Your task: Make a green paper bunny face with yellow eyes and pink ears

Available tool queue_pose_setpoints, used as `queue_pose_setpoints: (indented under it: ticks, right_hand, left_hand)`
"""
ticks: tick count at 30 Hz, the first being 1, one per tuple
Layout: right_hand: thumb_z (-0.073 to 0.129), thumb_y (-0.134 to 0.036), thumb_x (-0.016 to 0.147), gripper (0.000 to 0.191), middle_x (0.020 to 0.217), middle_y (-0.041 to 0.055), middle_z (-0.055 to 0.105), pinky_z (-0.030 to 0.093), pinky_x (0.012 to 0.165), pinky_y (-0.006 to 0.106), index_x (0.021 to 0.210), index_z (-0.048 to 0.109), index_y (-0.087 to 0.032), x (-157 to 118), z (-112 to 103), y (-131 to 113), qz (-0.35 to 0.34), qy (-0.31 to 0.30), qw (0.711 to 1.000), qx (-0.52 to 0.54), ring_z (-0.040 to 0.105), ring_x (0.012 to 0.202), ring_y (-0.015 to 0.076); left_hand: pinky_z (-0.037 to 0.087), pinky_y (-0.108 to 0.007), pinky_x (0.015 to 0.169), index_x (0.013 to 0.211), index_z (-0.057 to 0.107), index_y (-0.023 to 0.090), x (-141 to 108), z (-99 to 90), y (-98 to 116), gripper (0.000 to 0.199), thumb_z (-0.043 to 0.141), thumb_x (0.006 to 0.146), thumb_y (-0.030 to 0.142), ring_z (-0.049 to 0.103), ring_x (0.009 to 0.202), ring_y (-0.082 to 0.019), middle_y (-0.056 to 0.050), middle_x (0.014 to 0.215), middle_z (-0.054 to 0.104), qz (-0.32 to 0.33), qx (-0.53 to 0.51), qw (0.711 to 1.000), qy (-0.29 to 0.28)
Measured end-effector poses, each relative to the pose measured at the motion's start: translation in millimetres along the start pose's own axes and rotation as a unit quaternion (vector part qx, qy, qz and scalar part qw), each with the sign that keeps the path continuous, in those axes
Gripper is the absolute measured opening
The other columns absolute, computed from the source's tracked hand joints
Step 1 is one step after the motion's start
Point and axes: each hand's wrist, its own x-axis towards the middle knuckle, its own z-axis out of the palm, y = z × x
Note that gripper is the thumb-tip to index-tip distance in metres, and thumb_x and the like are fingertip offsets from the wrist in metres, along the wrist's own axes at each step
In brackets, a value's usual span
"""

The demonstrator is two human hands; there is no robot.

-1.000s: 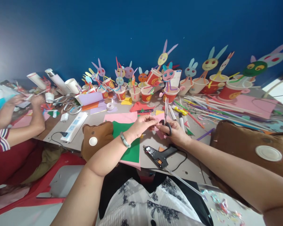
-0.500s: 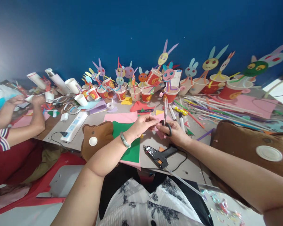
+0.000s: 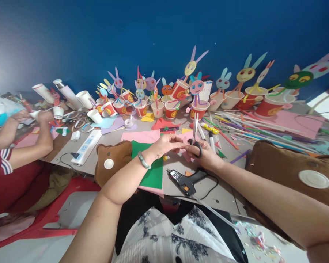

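My right hand (image 3: 208, 155) is closed around the black handles of a pair of scissors (image 3: 195, 128), whose blades point up and away from me. Fingers of my left hand (image 3: 166, 146) are pinched on a small piece of pink paper (image 3: 185, 140), close beside the scissors. Part of that paper is hidden by the fingers. Below both hands lies a black hot glue gun (image 3: 185, 180) with a clear glue stick in its rear. Green paper (image 3: 151, 171) and pink paper (image 3: 139, 136) are spread under my left forearm.
Paper cups with rabbit-faced figures (image 3: 199, 106) line the wall. Coloured sticks (image 3: 249, 129) lie to the right, beside a brown cushion (image 3: 285, 171). Another brown cushion (image 3: 113, 160) and a white power strip (image 3: 86, 148) are on the left. A co-worker's hands (image 3: 42, 116) work at far left.
My right hand and the scissors have shifted slightly right, away from my left fingers. The scissors have turned a little, and more of the pink paper shows between my hands.
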Motion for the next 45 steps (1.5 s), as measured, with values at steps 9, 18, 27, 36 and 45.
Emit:
queue_pose_setpoints:
  ticks: [9, 18, 27, 36, 45]
  right_hand:
    - [0.078, -0.053, 0.077, 0.053, 0.044, -0.0036, 0.038, 0.038, 0.048, 0.030, 0.048, 0.048, -0.021, 2, 5, -7, 0.030, -0.058, 0.995, 0.079, 0.041, 0.044, 0.0108]
    - [0.079, -0.052, 0.076, 0.051, 0.045, -0.0034, 0.041, 0.040, 0.047, 0.030, 0.049, 0.050, -0.021, 3, 3, -3, 0.019, -0.054, 0.995, 0.080, 0.042, 0.043, 0.0112]
    - [0.074, -0.047, 0.082, 0.043, 0.047, -0.0017, 0.050, 0.039, 0.050, 0.029, 0.054, 0.055, -0.020, 2, 0, 3, 0.010, -0.042, 0.999, 0.029, 0.047, 0.046, 0.0116]
    - [0.073, -0.049, 0.081, 0.038, 0.049, -0.0013, 0.055, 0.031, 0.048, 0.027, 0.062, 0.060, -0.019, -1, 2, 1, 0.011, -0.021, 1.000, -0.010, 0.045, 0.047, 0.0105]
    - [0.074, -0.049, 0.081, 0.038, 0.048, -0.0013, 0.057, 0.030, 0.050, 0.027, 0.063, 0.061, -0.019, -2, 3, -3, 0.013, -0.010, 1.000, -0.024, 0.044, 0.046, 0.0102]
  left_hand:
    - [0.044, -0.021, 0.060, 0.077, 0.064, 0.012, 3, -5.4, -5, 0.038, 0.089, 0.065, 0.037, 0.056, 0.058, -0.006, 0.003, 0.065, 0.061, -0.002, -0.043, 0.997, -0.056]
    - [0.043, -0.023, 0.062, 0.080, 0.063, 0.012, 9, -8.1, -17, 0.048, 0.091, 0.061, 0.045, 0.058, 0.058, -0.006, 0.003, 0.068, 0.062, -0.003, -0.060, 0.996, -0.067]
    - [0.047, -0.020, 0.060, 0.078, 0.063, 0.013, 6, -2.9, -10, 0.026, 0.082, 0.075, 0.030, 0.057, 0.056, -0.005, 0.003, 0.069, 0.064, -0.010, -0.072, 0.997, 0.002]
    - [0.047, -0.020, 0.060, 0.076, 0.063, 0.012, 7, 1.5, -8, 0.025, 0.083, 0.075, 0.027, 0.055, 0.054, -0.004, 0.003, 0.068, 0.065, -0.015, -0.064, 0.997, 0.041]
    - [0.046, -0.020, 0.059, 0.074, 0.062, 0.012, 6, 2.3, -9, 0.026, 0.082, 0.075, 0.029, 0.055, 0.054, -0.004, 0.003, 0.067, 0.064, -0.006, -0.063, 0.997, 0.037]
